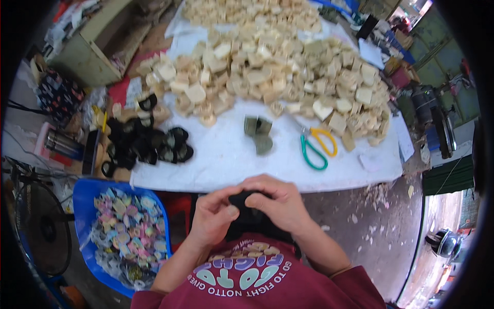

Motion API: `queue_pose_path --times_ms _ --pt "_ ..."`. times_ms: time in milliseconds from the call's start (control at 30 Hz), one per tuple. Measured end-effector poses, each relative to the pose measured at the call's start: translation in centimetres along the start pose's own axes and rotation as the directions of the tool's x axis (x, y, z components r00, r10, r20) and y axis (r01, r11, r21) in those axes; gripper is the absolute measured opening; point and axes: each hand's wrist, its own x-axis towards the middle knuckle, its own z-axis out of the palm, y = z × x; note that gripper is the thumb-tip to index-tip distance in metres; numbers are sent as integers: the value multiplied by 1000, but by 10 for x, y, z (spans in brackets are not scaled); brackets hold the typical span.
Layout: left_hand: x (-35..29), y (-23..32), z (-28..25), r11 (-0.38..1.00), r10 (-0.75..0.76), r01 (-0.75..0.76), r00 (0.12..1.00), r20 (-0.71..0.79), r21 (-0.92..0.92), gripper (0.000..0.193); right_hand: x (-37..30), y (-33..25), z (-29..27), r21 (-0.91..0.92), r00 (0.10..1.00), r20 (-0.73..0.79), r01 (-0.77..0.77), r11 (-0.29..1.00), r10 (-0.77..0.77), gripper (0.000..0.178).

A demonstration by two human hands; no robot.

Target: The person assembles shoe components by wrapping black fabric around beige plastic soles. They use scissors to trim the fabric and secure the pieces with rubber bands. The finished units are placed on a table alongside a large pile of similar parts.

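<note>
Small black piece (pixel 246 196): pinched between both hands, close to the body, just below the near edge of the white sheet (pixel 231 159). Its exact kind cannot be told; it is mostly hidden.
Left hand (pixel 213 216): fingers curled in, thumb pressed onto the black piece.
Right hand (pixel 275 201): closed over the piece from above, fingers bent around it.
Blue tub (pixel 85 206): at the person's left, low; holds many small pastel wrapped items.
Black pieces, heap (pixel 144 141): on the left end of the sheet; a modest pile, apparently like the one in hand.
Grey-green blocks (pixel 257 131): three or so, mid-sheet, apart from the heaps.
Scissors (pixel 316 147): one green and one yellow handle, lying right of the blocks.
Beige blocks, large heap (pixel 272 67): covers the far half of the sheet, running on beyond it.

Progress, judged: the black heap is small beside the beige heap, so much of the work seems left; one piece is in hand now.
</note>
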Motion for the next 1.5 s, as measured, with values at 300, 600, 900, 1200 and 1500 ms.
queue_pose_path --times_ms 300,600,900,1200,1500 --pt "47 26 6 611 405 -355 908 106 708 29 34 -12 -8 -412 990 71 141 900 -122 45" --pt "52 32 35 707 393 -206 910 -134 676 37 62 15 26 -290 866 -250 360 887 -434 37" --pt "56 48 48 683 504 -374 863 -34 627 38 94 15 43 405 955 -212 281 870 -209 32" --pt "66 59 43 792 503 -404 857 -115 458 36 71 -37 33 321 973 45 202 925 -228 36" --pt "61 56 40 637 577 -475 816 32 607 36 91 -22 47 477 976 -65 214 852 -208 24"
